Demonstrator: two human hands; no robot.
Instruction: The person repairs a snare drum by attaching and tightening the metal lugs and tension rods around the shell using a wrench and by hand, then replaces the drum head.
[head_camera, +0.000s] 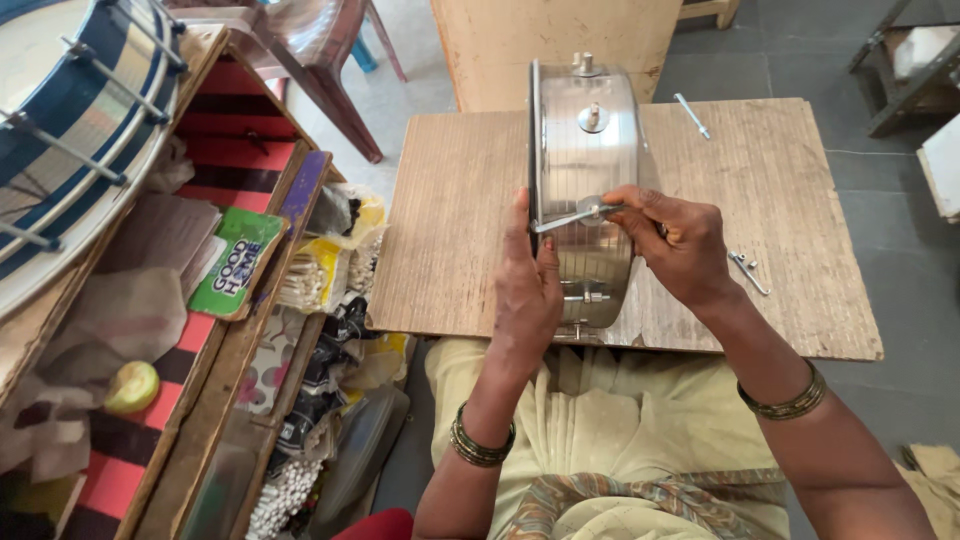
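From the head camera, a shiny metal drum shell (590, 190) stands on its edge on a wooden board counter (450, 230), which lies across the person's lap. The shell's curved wall faces up, with round lugs (592, 117) spaced along it.

The left hand (525, 290) lies flat against the shell's left rim, fingers pointing away from the body, steadying it; this grip is loose and presses rather than clasps. The right hand (680, 245) comes in from the right and pinches a thin metal tension rod (568, 218) between thumb and fingers, its grip clenched on the rod. The rod lies slantwise across the shell's wall, its left end at the rim beside the left thumb, its other end at a lug under the right fingertips.

On the counter, a loose bolt (692, 115) lies beyond the shell to the right, well apart from both hands. A small metal hook piece (748, 272) lies just beside the right wrist.

Both wrists wear bangles (480, 445). To the left stands a wooden rack (250, 330) with cluttered packets, and above it a blue-and-cream striped drum (70, 140) with its rods fitted. A plastic chair (320, 50) stands behind.
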